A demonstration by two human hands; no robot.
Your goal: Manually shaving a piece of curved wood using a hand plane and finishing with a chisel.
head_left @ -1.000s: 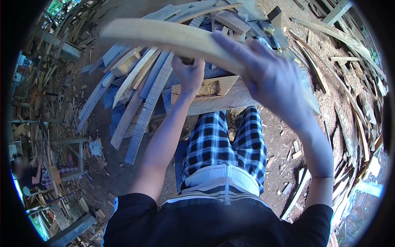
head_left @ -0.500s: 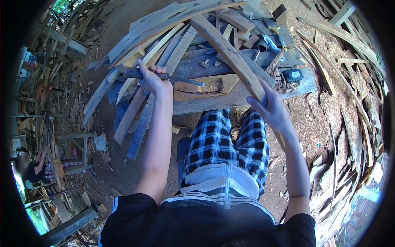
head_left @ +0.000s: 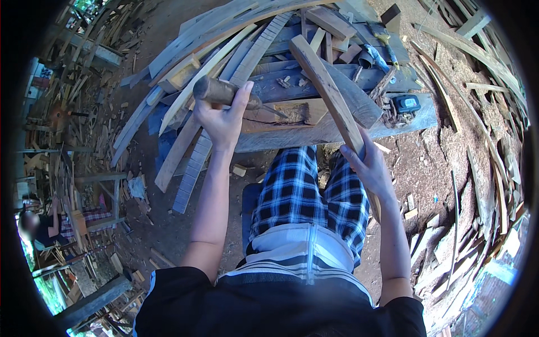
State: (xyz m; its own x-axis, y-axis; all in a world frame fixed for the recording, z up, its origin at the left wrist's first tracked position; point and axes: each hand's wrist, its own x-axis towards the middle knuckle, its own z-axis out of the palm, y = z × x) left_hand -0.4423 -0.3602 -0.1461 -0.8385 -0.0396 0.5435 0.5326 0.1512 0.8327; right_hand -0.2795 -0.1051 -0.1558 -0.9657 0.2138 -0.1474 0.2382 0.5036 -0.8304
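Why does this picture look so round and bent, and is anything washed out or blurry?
Head view: the wide fisheye lens leaves dark rounded corners and bows the long boards near the top; head view, lower right: a bright patch glares bluish white; head view, far left: a person's head is blurred; head view, centre: the left hand and right hand look fairly sharp.

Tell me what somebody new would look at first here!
Probably the long wooden bar in the right hand, slanting over the bench. Next, perhaps the thick-handled chisel in the left hand, its blade over the hollowed block. The blue-and-black checked trousers below stand out too.
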